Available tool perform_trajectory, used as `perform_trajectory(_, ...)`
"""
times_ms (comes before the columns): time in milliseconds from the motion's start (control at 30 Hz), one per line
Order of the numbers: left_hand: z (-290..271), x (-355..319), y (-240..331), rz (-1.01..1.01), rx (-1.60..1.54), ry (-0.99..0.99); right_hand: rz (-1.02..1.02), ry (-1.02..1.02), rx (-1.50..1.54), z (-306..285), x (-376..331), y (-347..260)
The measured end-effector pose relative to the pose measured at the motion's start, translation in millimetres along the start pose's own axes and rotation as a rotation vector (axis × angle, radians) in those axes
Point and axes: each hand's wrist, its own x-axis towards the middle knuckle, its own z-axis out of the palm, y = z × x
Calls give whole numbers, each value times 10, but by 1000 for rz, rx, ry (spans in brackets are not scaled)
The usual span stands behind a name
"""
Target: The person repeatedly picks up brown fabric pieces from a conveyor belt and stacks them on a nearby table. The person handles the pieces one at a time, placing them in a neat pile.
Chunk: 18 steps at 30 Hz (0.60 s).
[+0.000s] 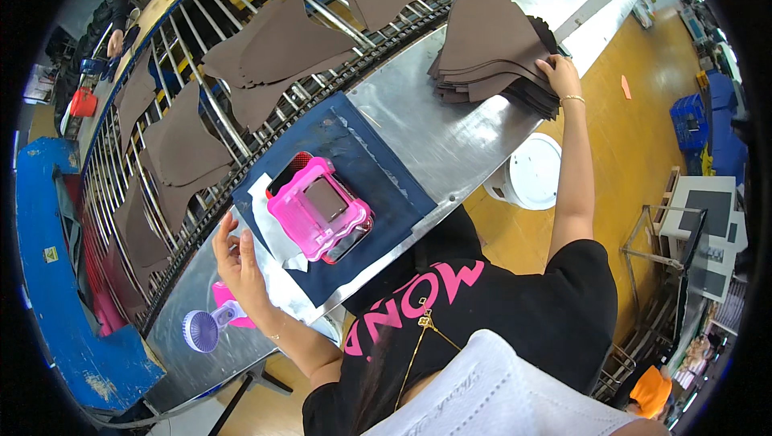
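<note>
At the right of the metal table, my right hand [562, 77] grips the edge of a stack of dark brown cut pieces [488, 38], thumb on top. Its fingers are partly hidden behind the pile, so how many pieces they hold does not show. My left hand [240, 263] is raised with fingers apart and nothing in it, between the roller conveyor and a pink plastic basket [299, 223]. Inside the basket lies a small dark brown piece [326, 199]. Beneath it are a dark blue sheet [392, 209] and a white sheet [267, 231].
More brown pieces [277, 40] lie on the curved roller conveyor [211, 118] ahead. A small purple fan [200, 331] stands at the table's left. Below the table's near edge is a white round bucket [535, 171]. Another person's hand [115, 43] shows at the far left.
</note>
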Motion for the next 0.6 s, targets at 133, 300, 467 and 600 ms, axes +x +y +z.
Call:
perform_trajectory(133,-86,-79,-3,13,17,46,63,15,-86,-86,-40,-200)
perform_trajectory(300,-139,-135,-168,10,24,77,116,141,-138,-169,-173,-430)
perform_trajectory(467,-101,-132,-72,36,72,93,99,180,-202,-282,-236,-581)
perform_trajectory(600,-103,-90,-40,49,29,83,61,87,-65,-480,-194,-638)
